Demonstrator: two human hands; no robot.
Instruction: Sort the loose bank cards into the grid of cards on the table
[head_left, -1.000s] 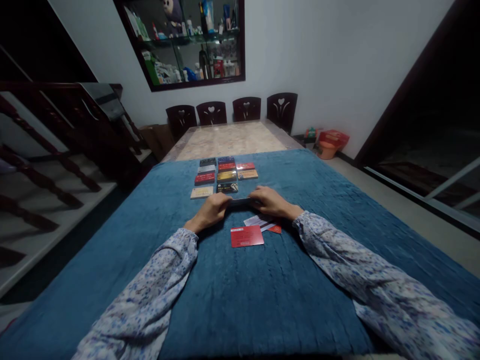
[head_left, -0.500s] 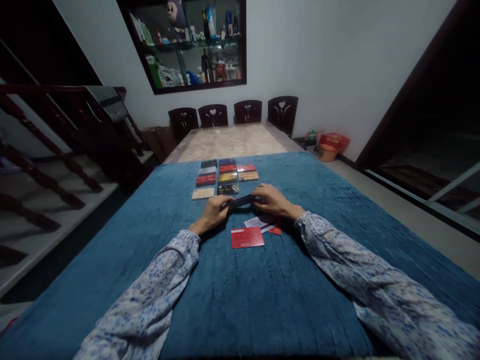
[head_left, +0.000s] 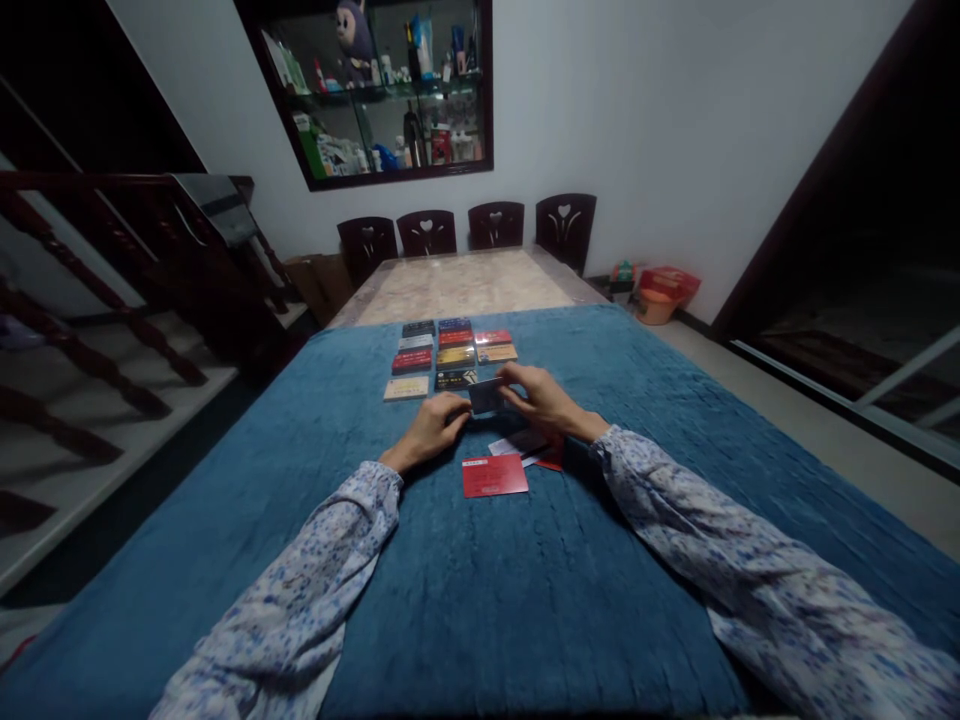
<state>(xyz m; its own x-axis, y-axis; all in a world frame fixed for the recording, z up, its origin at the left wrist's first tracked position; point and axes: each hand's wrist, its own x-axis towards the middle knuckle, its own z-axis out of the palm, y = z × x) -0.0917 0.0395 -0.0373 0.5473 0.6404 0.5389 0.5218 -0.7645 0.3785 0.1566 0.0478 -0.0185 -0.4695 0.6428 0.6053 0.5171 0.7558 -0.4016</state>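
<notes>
Mid-frame, the right hand (head_left: 536,395) pinches a dark card (head_left: 485,397) by its right side, forearm (head_left: 697,515) slanting from lower right. The left hand (head_left: 435,427) curls at the card's left edge; I cannot tell if it grips.

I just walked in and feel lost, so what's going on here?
A person's right hand pinches a small dark rectangular card above a blue fuzzy cloth; the left hand is at its left edge, perhaps touching. Nearer the person, a flat red rectangular card overlaps a pale rectangular card on the cloth. Beyond the hands, coloured card-shaped stacks stand in rows.
</notes>
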